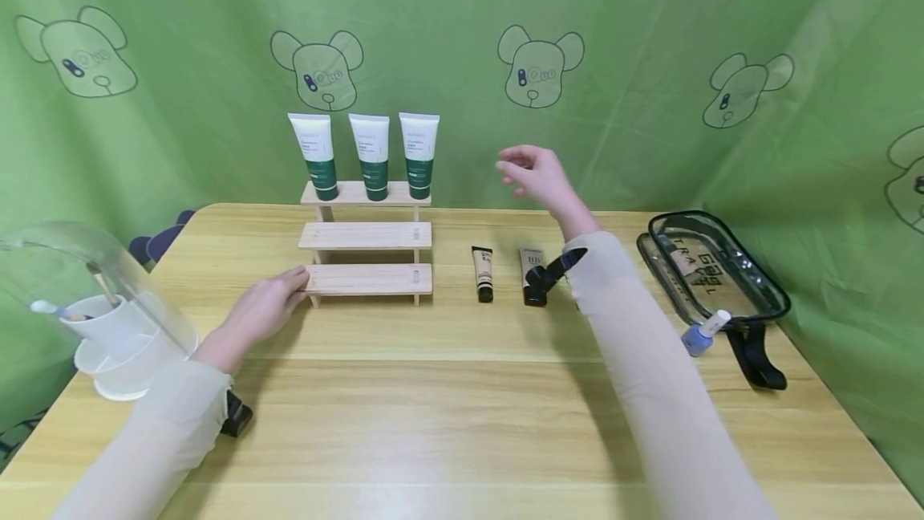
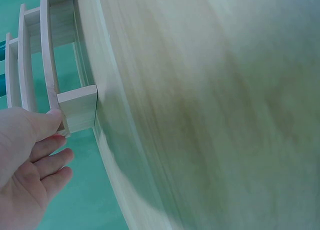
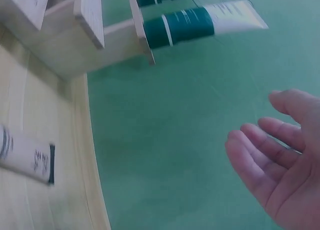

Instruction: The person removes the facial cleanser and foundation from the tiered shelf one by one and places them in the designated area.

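Observation:
A three-step wooden display stand (image 1: 366,236) rests on the table. On its top step, three white-and-green squeeze tubes (image 1: 374,151) stand upright on their green caps. My left hand (image 1: 263,307) pinches the left end of the lowest step; in the left wrist view the thumb lies against the board, with the forefinger at its edge. Raised in the air to the right of the tubes, my right hand (image 1: 541,175) has loosely bent fingers and holds nothing. Two small tubes lie on the table below it, a beige one (image 1: 484,273) and a grey BB tube (image 1: 532,263) partly hidden by the wrist strap.
At the left stands a white organizer (image 1: 119,351) under a clear dome, with brushes inside. To the right lie a clear black-edged travel pouch (image 1: 747,315) and a blue nail polish bottle (image 1: 699,339). A green curtain (image 1: 447,46) hangs behind the table.

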Tool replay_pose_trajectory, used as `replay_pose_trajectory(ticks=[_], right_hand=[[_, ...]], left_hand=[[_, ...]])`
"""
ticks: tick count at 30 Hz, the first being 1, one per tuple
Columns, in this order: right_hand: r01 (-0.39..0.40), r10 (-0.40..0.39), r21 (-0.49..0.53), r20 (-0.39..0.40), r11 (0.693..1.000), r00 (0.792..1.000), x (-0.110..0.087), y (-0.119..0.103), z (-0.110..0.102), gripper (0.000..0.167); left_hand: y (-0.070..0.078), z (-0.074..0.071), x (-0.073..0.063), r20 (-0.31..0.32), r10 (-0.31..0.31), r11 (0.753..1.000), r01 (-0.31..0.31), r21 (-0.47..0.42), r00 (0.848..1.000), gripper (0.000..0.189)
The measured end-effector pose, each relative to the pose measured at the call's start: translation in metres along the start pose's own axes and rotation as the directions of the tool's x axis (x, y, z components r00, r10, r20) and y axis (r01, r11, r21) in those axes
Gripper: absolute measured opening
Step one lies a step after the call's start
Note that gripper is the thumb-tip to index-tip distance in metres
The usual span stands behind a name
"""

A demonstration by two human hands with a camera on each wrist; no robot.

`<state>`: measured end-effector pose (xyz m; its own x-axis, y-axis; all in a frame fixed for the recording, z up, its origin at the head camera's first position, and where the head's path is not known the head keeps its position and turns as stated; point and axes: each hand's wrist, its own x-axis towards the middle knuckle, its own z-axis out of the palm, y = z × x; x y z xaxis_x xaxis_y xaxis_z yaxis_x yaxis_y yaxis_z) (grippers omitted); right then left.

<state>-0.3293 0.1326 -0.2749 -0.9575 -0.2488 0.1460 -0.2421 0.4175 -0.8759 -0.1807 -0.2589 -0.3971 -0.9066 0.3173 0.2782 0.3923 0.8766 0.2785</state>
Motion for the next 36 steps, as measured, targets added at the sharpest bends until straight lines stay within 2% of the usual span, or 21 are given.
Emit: replay_pose_trajectory(ticks=[7,18,28,36], right_hand=[[0.026,-0.028,0.038,0.044,0.999,0.999,0.018,-0.011,0.032,0.041],[0.009,-0.013,0.099,0.032,0.995,0.999,0.035,-0.017,0.079,0.046],[-0.002,0.001,0.108,0.01,0.994,1.0,0.038,-0.027,0.094,0.043],[-0.013,0.018,0.163,-0.03,0.987,0.999,0.041,-0.029,0.099,0.037]], left_hand=[[0.0,-0.001,0.0,0.018,-0.018,1.0,0.018,-0.009,1.0,0.031],[0.003,-0.002,-0.001,0.012,-0.012,1.0,0.012,-0.009,1.0,0.031],[0.003,-0.003,-0.001,0.014,-0.011,1.0,0.011,-0.009,1.0,0.03],[0.002,-0.002,0.0,0.028,-0.021,1.0,0.021,-0.003,0.999,0.03]])
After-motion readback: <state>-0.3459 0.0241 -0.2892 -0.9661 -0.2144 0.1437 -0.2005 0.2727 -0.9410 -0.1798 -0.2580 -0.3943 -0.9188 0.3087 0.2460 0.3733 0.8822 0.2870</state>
